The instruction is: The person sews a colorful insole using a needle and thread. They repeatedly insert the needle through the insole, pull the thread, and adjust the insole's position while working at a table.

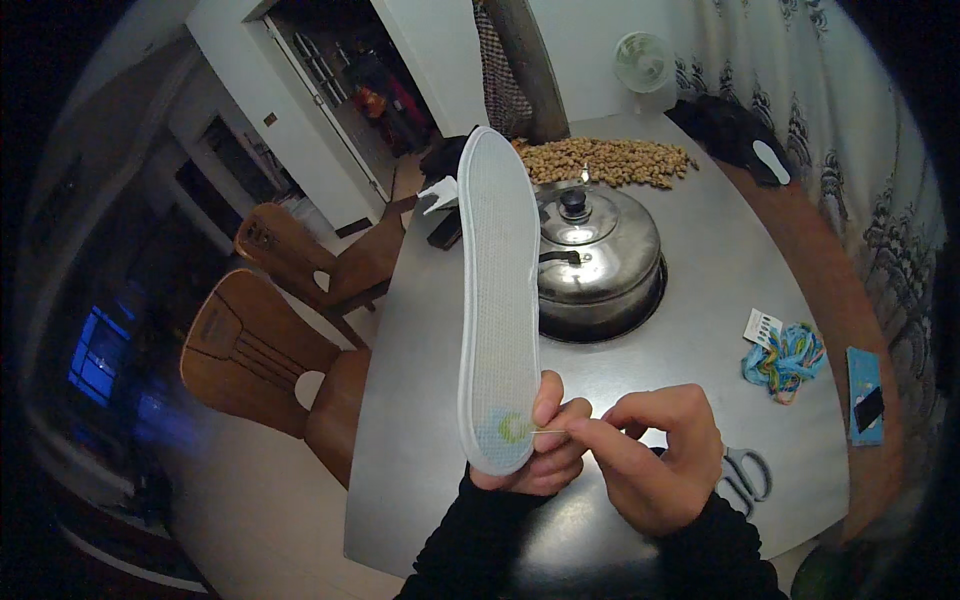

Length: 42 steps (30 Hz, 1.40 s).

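My left hand grips a white shoe insole near its heel end, holding it upright over the table. The insole has a woven mesh face and a pale bound edge. Light blue and green colouring, apparently stitching, shows on the heel. Between my right thumb and index finger is a thin needle, pointing left at the insole's right edge beside the green patch. My right hand is just right of my left. Partly hidden behind it lie grey-handled scissors.
A lidded steel pot sits mid-table, with a heap of peanuts in shells behind. On the right are a bundle of blue and multicoloured thread and a blue packet. Wooden chairs stand left; a fan is at the back.
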Tool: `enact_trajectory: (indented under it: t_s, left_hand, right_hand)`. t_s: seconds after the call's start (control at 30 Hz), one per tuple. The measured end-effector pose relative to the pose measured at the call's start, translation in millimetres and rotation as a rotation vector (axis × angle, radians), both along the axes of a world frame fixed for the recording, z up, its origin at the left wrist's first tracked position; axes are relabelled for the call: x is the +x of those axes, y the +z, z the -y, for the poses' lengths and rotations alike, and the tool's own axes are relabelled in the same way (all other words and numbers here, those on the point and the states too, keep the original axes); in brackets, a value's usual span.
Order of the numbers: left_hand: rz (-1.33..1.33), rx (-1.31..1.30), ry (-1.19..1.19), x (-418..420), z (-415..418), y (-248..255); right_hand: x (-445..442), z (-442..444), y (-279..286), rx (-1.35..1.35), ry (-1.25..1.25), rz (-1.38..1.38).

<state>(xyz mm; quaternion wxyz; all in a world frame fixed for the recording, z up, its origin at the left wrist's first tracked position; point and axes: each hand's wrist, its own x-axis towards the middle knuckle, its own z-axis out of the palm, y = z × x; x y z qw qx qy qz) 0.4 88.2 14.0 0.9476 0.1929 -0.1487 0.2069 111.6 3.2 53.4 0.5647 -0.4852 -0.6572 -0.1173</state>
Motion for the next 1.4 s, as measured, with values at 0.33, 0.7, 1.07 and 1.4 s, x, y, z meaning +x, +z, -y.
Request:
enact_trajectory:
  t_s: [0.33,0.7,1.07,1.4]
  left_hand:
    - [-0.021,0.033,0.028,0.8,-0.5,-0.7]
    - [-0.048,0.031,0.062,0.4,1.4,0.9]
    - [-0.065,0.068,0.051,-0.3,-0.8,0.7]
    - [-0.335,0.166,0.325,-3.0,7.5,6.1]
  right_hand:
    - [1.2,-2.9,-3.1,0.082,-0.052,0.059]
    - [2.1,-2.5,-4.4,0.055,-0.060,0.071]
    - [1.9,-2.1,-4.4,0.066,-0.072,0.071]
    - [14.7,-5.4,-4.2,0.060,-0.003,0.137]
